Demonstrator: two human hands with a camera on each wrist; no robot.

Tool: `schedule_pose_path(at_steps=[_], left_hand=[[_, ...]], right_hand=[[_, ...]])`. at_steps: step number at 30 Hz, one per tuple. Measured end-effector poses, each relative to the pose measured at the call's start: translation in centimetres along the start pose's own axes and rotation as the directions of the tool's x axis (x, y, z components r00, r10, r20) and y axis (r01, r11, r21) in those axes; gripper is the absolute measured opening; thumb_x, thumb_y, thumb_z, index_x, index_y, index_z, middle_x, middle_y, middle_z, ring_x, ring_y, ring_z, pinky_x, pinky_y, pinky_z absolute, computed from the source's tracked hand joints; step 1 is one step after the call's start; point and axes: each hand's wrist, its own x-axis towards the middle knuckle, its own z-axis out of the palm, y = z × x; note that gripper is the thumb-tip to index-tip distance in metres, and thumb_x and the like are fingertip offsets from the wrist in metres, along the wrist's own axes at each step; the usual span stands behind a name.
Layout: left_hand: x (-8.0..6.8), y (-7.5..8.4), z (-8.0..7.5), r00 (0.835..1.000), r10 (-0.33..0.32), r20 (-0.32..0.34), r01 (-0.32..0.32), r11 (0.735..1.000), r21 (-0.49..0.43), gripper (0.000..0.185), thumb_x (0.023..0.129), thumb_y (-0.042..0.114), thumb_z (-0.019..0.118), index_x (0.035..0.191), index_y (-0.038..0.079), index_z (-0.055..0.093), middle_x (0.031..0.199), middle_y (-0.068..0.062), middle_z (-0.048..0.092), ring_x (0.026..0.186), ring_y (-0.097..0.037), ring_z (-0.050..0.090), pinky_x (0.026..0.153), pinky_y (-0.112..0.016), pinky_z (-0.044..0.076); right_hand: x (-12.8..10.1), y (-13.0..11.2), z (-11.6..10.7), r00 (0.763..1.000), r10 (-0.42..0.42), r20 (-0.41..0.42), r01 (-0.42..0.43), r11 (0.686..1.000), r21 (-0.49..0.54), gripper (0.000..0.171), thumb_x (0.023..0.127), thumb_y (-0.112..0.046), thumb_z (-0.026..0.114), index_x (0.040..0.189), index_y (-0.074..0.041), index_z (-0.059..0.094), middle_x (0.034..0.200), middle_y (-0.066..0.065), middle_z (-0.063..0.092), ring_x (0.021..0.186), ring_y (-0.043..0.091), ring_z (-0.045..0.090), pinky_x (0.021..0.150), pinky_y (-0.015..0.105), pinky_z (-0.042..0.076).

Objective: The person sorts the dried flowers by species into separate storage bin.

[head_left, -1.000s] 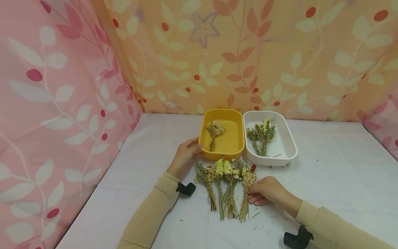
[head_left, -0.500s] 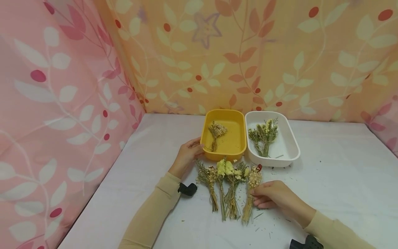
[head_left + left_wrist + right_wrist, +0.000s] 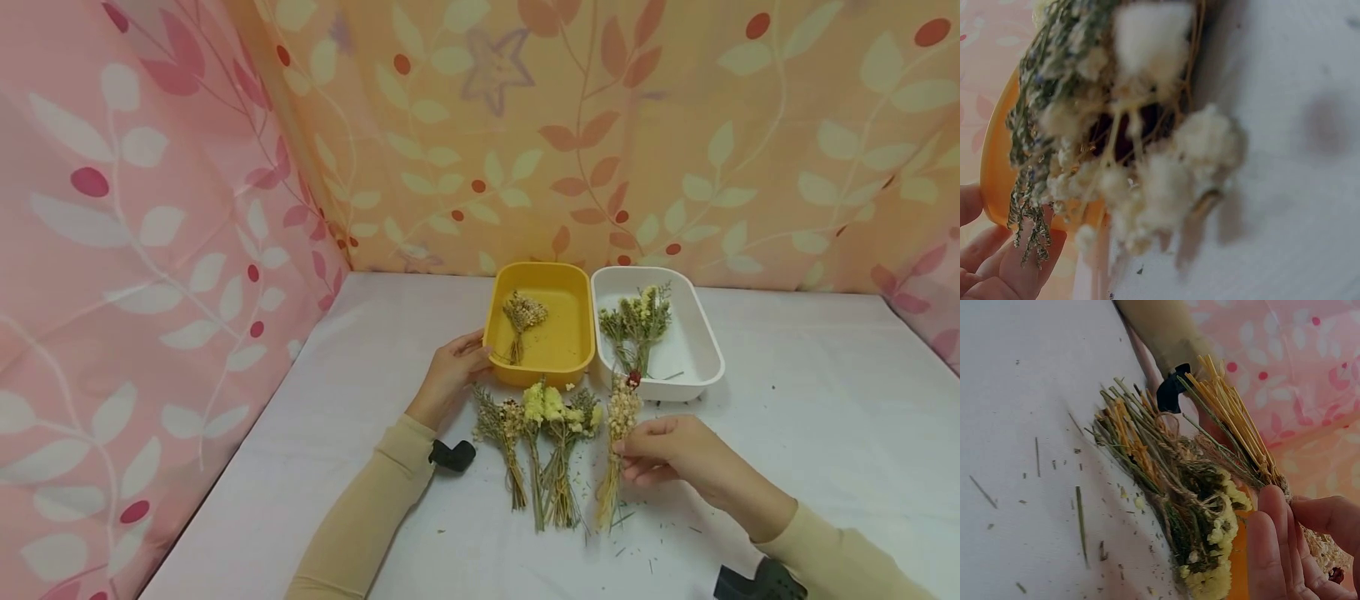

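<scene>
White worktop [image 3: 787,400], frame centre: right hand [image 3: 667,452] pinches pale flower bundle [image 3: 618,433], stems angled down; left hand [image 3: 450,373] curls on yellow tray [image 3: 497,329] rim.

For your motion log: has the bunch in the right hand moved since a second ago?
Yes. The pale bunch in the right hand moved right and up, toward the white tray.

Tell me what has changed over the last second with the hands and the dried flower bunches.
The right hand has taken hold of the rightmost pale dried flower bunch with a red bloom, lifting its head up and away toward the white plastic tray; its stem ends stay low. The left hand still holds the yellow plastic tray, and the other three bunches on the table lie unmoved.
</scene>
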Motion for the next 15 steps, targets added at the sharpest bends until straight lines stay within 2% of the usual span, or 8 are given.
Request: schedule_pose_path(at_steps=[9, 15], left_hand=[[-0.1, 0.1, 0.0, 1.0, 0.008, 0.003, -0.008, 1.0, 0.001, 0.048, 0.1, 0.013, 0.061, 0.147, 0.007, 0.049, 0.145, -0.017, 0.055, 0.119, -0.031, 0.065, 0.096, -0.036, 0.059], [-0.3, 0.2, 0.1, 1.0, 0.01, 0.002, -0.01, 1.0, -0.001, 0.048, 0.1, 0.013, 0.061, 0.146, 0.008, 0.05, 0.142, -0.018, 0.057, 0.114, -0.026, 0.068, 0.094, -0.036, 0.06]], right_hand=[[0.9, -3.1, -0.7, 0.997, -0.081, 0.009, 0.081, 0.996, -0.022, 0.019, 0.095, -0.02, 0.067, 0.095, -0.002, 0.073, 0.075, -0.003, 0.074, 0.072, 0.01, 0.072, 0.073, 0.028, 0.065], [2.4, -5.1, -1.3, 0.998, -0.069, -0.008, 0.069, 0.998, -0.009, 0.019, 0.095, -0.019, 0.067, 0.099, -0.001, 0.074, 0.076, -0.002, 0.074, 0.073, 0.012, 0.073, 0.075, 0.029, 0.065]])
